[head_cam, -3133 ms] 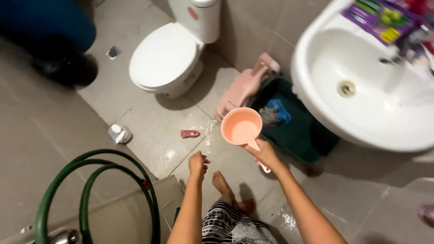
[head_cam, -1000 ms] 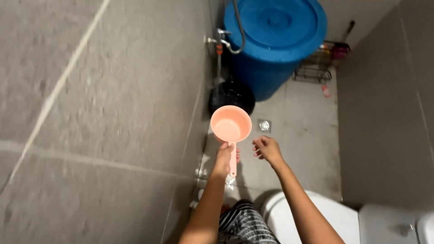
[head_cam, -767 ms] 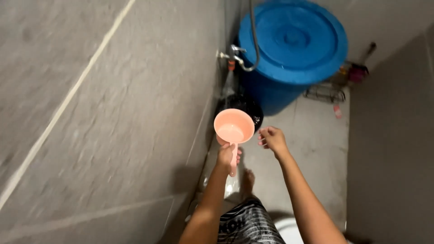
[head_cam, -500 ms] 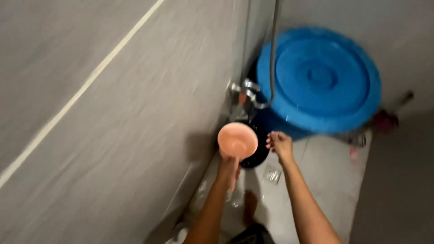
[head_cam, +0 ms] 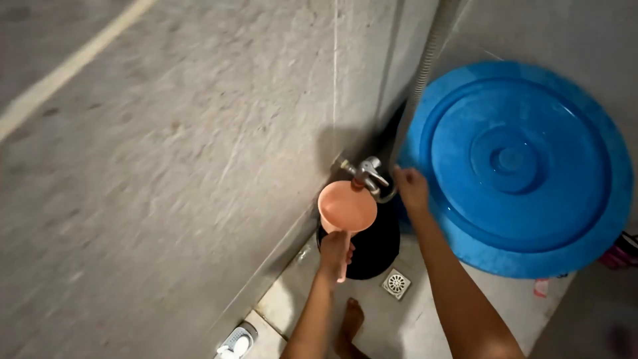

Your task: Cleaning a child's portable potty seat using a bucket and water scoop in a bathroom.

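Note:
My left hand grips the handle of a pink plastic dipper and holds its bowl just under a metal wall tap. My right hand is at the tap, touching it beside the hose that hangs from it; whether the fingers close on it is unclear. A large blue barrel with a round lid stands right behind that hand. Below the dipper sits a black bucket, partly hidden by it.
A grey tiled wall fills the left side. A corrugated hose runs up from the tap. A floor drain lies by the bucket, my bare foot near it, and a small white object by the wall.
I have moved closer to the tap. The dipper rose to sit under the spout, and my right hand went from hanging free to the tap.

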